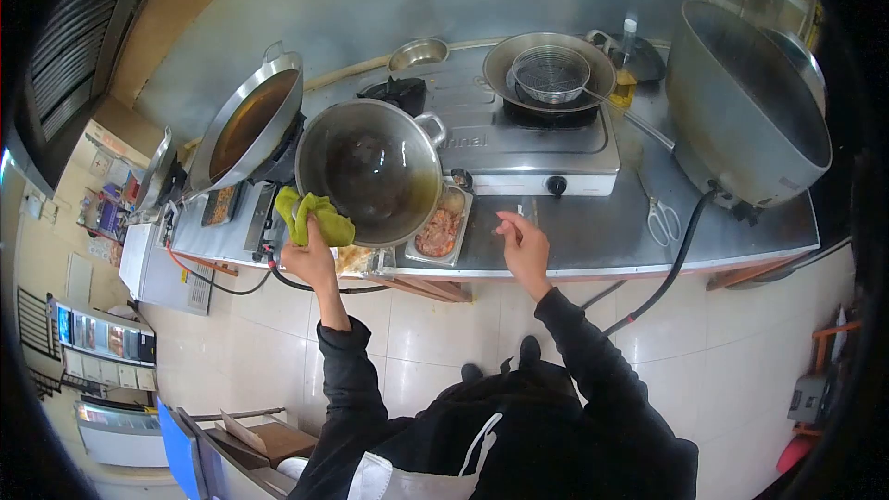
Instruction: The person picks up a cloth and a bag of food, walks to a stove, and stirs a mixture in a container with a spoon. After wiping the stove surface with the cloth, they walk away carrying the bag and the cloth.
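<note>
My left hand [313, 257] is closed on a green cloth [315, 219], which lies against the near left rim of a large metal wok [370, 171]. The wok has dark, shiny residue inside and a loop handle at its upper right. My right hand [525, 248] hangs over the counter's front edge with its fingers partly curled; whether anything is between them is too small to tell. Between my hands, a metal tray [441, 230] holds pieces of raw-looking meat.
A two-burner stove [546, 159] bears a pan [500, 60] with a wire strainer [550, 74]. To the right are scissors [663, 220], an oil bottle [626, 65], a black hose [683, 255] and a huge pot [741, 111]. Another wok [252, 125] with brown liquid stands left.
</note>
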### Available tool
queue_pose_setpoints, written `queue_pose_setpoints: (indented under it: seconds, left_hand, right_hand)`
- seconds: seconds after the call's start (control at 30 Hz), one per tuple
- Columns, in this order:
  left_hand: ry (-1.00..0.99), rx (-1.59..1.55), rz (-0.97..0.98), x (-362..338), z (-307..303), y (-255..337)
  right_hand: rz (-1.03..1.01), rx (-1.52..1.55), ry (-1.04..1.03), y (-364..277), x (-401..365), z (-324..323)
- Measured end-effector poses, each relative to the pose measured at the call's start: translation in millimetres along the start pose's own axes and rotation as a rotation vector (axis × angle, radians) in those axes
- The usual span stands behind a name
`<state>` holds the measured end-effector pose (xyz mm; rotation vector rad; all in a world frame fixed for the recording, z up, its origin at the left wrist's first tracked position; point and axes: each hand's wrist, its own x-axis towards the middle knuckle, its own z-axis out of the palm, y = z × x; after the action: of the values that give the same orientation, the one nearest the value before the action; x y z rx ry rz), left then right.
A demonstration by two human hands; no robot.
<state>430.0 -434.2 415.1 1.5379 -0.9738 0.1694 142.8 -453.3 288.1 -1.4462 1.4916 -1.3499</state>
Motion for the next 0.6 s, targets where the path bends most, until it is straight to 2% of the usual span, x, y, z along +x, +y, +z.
queue_pose_setpoints:
  seconds: [0.3,0.5,0.6]
  left_hand:
    - [-0.013,0.061,0.008,1,-3,3]
    - [0.008,0.019,-0.038,7,-11,-10]
    - [0.025,-0.052,-0.136,10,-15,-24]
  right_hand:
    - [0.036,0.037,-0.037,-13,0,-7]
    - [0.030,0.266,-0.046,-4,-6,-18]
    - [0.000,0.375,-0.044,-7,-11,-25]
